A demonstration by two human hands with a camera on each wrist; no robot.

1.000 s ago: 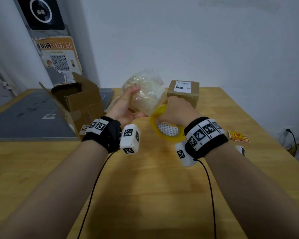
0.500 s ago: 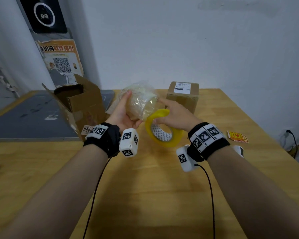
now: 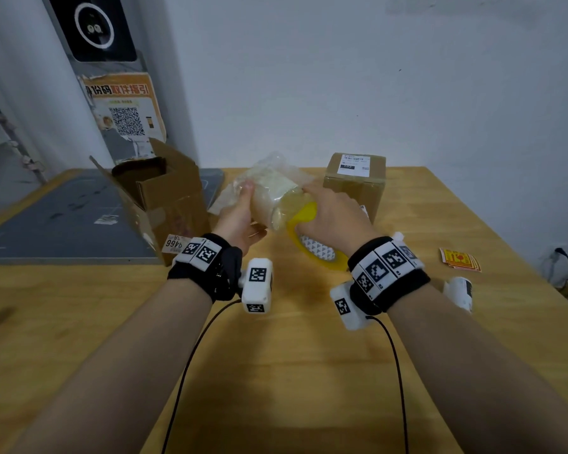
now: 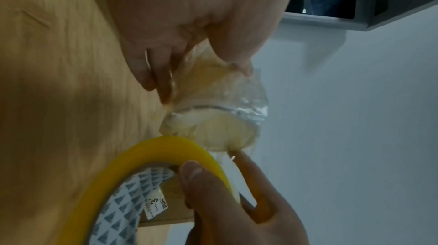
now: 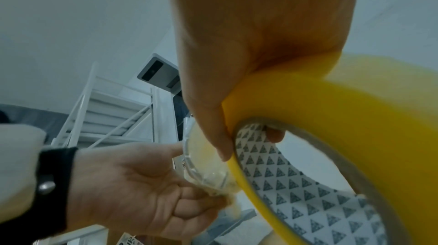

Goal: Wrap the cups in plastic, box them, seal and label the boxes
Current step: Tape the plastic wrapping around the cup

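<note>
Right hand (image 3: 333,213), gripping the yellow tape roll (image 3: 312,237), has closed against the plastic-wrapped clear cup (image 3: 276,199) held in the left hand (image 3: 240,217); taping of the wrap judged under way.

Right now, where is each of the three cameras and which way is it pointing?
Head: worn high, facing forward and down at the table; both forearms, left hand and right hand show.
Left wrist: looks along the left palm at the wrapped cup and tape roll; the right hand's fingers show.
Right wrist: looks along the right hand at the tape roll; the left palm shows.
Shared: all three see the cup and tape.
</note>
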